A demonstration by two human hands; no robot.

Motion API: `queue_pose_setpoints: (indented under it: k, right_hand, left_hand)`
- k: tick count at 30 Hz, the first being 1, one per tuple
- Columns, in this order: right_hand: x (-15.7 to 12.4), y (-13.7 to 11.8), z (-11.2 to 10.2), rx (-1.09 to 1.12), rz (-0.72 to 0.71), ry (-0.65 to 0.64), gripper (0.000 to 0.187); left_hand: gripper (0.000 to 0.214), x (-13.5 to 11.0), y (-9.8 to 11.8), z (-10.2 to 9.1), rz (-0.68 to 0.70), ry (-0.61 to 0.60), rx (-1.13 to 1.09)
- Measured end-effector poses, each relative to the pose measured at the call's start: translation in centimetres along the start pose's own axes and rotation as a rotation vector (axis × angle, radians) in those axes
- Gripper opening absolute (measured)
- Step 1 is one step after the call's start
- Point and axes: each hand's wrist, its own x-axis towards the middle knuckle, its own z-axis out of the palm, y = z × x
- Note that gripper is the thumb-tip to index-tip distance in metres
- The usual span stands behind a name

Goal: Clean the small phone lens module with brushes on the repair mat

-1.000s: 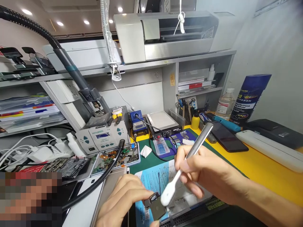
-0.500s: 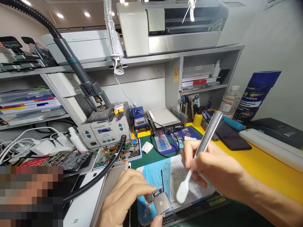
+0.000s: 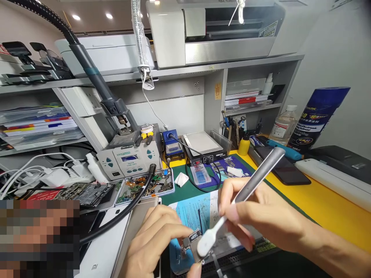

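My left hand (image 3: 156, 243), at the bottom centre, pinches a small phone camera module (image 3: 194, 236) by its edges between thumb and fingers. The module has a metal plate, a black label and a thin flex strip (image 3: 216, 264) trailing below. My right hand (image 3: 255, 216) grips a toothbrush (image 3: 259, 175) with a grey handle and white head like a pen. Its white head lies over the module's metal face; the bristles are hidden underneath. Beneath both hands lies a blue and white printed packet (image 3: 188, 210).
Left of my hands are a white phone back (image 3: 106, 241), a black hose (image 3: 124, 214) and a tray of small boards (image 3: 171, 190). Behind stand a soldering station (image 3: 130, 164) and a heating plate (image 3: 203, 143). A dark phone (image 3: 290, 170) and blue spray can (image 3: 321, 112) are right.
My right hand has moved left and down, bringing the toothbrush head from beside the module onto its metal face. My left hand keeps its pinch. The view has shifted slightly.
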Motion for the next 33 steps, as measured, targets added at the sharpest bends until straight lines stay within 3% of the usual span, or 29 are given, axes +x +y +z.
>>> queue_pose_setpoints:
  k: [6, 11, 16, 23, 28, 33]
  right_hand:
    - [0.00, -0.53, 0.19, 0.081, -0.071, 0.162, 0.010]
    - [-0.05, -0.51, 0.43, 0.075, 0.012, 0.077, 0.010]
    - [0.14, -0.54, 0.69, 0.093, 0.058, 0.082, 0.013]
    - [0.04, 0.02, 0.92, 0.093, 0.063, 0.024, 0.012]
    - [-0.01, 0.16, 0.54, 0.059, -0.054, 0.104, 0.012]
    - [0.03, 0.18, 0.84, 0.027, 0.028, 0.019, 0.010]
  left_hand:
    - [0.016, 0.23, 0.41, 0.27, -0.164, -0.021, -0.170]
    - [0.014, 0.46, 0.67, 0.11, -0.273, -0.024, -0.230]
    - [0.014, 0.52, 0.61, 0.01, -0.309, -0.034, -0.236]
    - [0.008, 0.41, 0.63, 0.15, -0.337, -0.059, -0.262]
    - [0.009, 0.20, 0.51, 0.39, -0.359, -0.071, -0.314]
    - [0.006, 0.10, 0.31, 0.40, -0.358, -0.084, -0.328]
